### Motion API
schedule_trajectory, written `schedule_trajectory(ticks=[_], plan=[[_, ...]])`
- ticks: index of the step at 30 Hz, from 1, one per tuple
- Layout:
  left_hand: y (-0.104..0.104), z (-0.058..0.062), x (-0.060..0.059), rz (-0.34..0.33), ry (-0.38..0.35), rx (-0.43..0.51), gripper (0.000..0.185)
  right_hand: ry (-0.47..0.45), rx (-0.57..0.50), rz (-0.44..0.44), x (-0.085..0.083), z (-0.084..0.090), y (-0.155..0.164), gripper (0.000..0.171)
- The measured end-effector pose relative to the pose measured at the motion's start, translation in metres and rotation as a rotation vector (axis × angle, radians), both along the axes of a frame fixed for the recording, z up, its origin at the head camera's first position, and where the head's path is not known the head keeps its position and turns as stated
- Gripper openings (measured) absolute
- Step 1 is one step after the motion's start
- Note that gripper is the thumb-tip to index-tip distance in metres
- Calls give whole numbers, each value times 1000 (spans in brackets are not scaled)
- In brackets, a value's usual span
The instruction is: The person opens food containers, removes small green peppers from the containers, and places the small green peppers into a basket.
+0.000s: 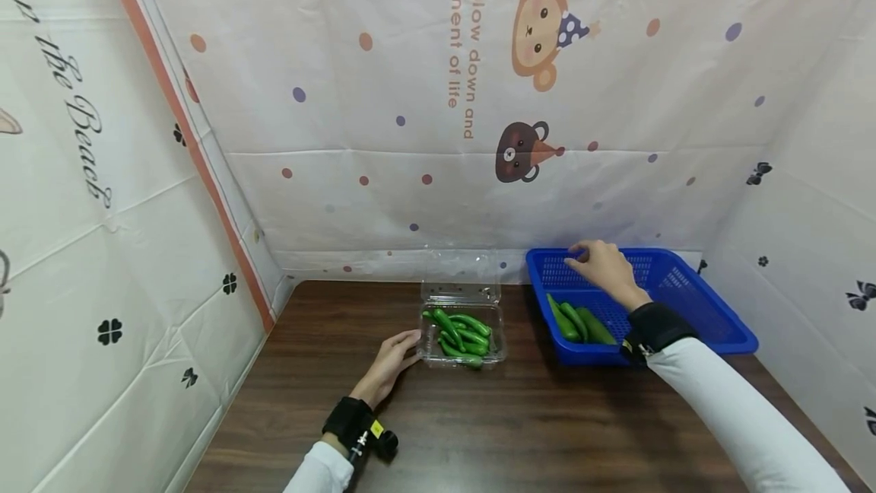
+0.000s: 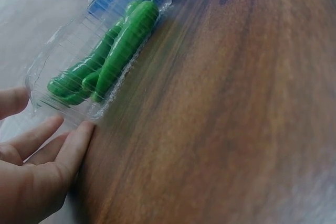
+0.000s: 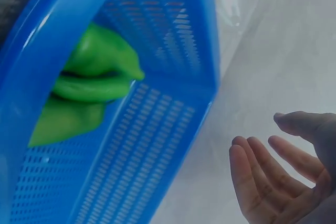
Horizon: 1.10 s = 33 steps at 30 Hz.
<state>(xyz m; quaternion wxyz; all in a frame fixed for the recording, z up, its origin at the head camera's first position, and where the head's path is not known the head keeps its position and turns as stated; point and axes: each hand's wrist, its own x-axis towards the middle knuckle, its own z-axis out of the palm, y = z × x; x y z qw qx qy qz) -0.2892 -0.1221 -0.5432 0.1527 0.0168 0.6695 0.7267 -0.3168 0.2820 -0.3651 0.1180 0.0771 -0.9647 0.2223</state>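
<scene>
Lying in clear box (image 1: 498,329), green peppers (image 1: 472,336) (basket (image 1: 588,354) nearby)

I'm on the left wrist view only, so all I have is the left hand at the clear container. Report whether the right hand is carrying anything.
Observer: It isn't. In the right wrist view the right hand has its fingers loosely spread with nothing between them.
Operator: Only a corner of the blue basket reaches my picture. Tell me what lies in it.
Observer: Green peppers, lying together toward its near left corner as the head view shows it.
</scene>
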Motion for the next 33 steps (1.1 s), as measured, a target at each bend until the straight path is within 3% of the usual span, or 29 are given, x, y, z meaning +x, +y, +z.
schedule_trajectory(ticks=[12, 23, 33], plan=[[-1, -1, 0, -5, -13, 4, 56, 66, 34, 0, 0, 8, -16, 36], [-1, 0, 0, -7, -4, -1, 55, 31, 40, 45, 3, 11, -29, 35], [-4, -1, -2, -9, -9, 5, 55, 102, 59, 73, 4, 21, -41, 36]])
